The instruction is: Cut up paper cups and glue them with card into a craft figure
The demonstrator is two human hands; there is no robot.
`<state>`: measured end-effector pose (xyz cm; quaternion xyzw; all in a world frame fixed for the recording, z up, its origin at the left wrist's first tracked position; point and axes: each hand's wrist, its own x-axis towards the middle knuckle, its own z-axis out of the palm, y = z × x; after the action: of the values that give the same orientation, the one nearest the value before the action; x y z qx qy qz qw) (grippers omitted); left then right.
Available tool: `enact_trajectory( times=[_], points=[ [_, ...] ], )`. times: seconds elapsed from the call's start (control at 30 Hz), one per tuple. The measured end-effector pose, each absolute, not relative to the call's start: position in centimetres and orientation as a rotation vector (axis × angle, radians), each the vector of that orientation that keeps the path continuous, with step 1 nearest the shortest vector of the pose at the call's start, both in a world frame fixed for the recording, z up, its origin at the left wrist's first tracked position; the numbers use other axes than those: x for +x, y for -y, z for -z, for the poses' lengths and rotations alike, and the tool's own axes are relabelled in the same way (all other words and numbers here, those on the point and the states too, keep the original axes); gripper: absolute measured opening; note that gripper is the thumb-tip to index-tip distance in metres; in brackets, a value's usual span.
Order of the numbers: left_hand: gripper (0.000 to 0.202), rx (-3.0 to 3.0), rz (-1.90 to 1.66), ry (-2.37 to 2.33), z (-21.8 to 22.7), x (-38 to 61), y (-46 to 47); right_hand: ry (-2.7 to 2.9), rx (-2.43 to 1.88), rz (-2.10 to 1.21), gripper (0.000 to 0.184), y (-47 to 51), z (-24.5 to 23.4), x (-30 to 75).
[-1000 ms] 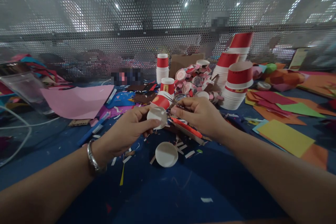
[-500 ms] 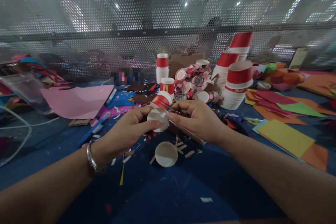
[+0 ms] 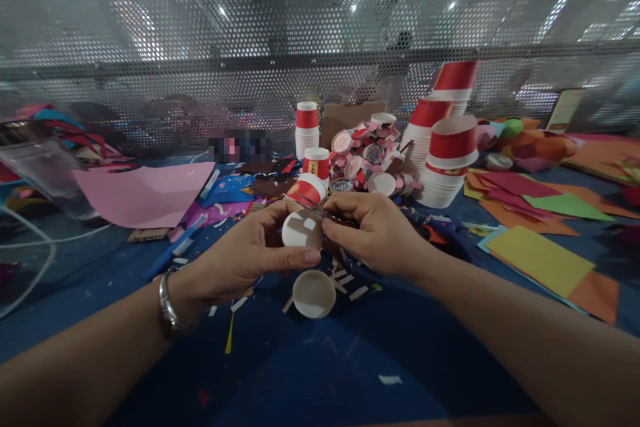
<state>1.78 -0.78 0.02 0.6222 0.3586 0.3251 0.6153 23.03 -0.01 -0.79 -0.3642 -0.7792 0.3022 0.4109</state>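
Note:
In the head view, my left hand point(image 3: 250, 247) holds a round white paper cup bottom point(image 3: 295, 230) by its edge, thumb in front. A small brighter square patch shows on its face. My right hand point(image 3: 375, 230) pinches thin dark metal tweezers point(image 3: 313, 205), whose prongs point left, just over the top edge of the cup bottom. I cannot tell whether the prongs touch it. Below the hands, a second shallow white cup bottom point(image 3: 314, 295) lies on the blue table point(image 3: 300, 373). A red paper cup point(image 3: 306, 190) lies tipped behind my left fingers.
Stacked red and white cups point(image 3: 443, 173) stand at the back right, beside a heap of pink-edged cup pieces point(image 3: 363, 157). Coloured paper sheets point(image 3: 545, 260) lie right. A pink sheet point(image 3: 145, 193) and a clear bottle point(image 3: 47, 170) are left. White paper strips point(image 3: 345, 278) litter the table.
My left hand has turned the cup bottom and its thumb has moved down off the face to the lower edge. The tweezers have shifted slightly lower across its top.

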Motion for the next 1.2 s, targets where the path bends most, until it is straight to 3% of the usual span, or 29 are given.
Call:
enact_trajectory(
  times=[0.27,0.57,0.73,0.9,1.2],
  points=[
    [0.063,1.413,-0.823,-0.699,-0.1,2.1,0.7,1.922,-0.908,-0.814,0.012,0.0,0.9,23.0],
    [0.049,1.549,-0.915,-0.785,0.3,1.4,0.1,1.924,-0.907,-0.885,0.014,-0.3,0.9,23.2],
    [0.053,1.706,-1.085,-0.929,0.4,1.1,-0.9,1.929,-0.941,-1.003,0.028,-0.2,1.1,23.3],
    [0.054,1.815,-1.102,-1.01,0.3,1.2,-1.0,2.005,-1.002,-0.852,0.041,-0.1,1.2,23.3],
    [0.051,1.905,-1.221,-1.053,1.3,0.9,-1.6,2.096,-0.973,-0.82,0.032,0.2,0.9,23.0]
  ],
)
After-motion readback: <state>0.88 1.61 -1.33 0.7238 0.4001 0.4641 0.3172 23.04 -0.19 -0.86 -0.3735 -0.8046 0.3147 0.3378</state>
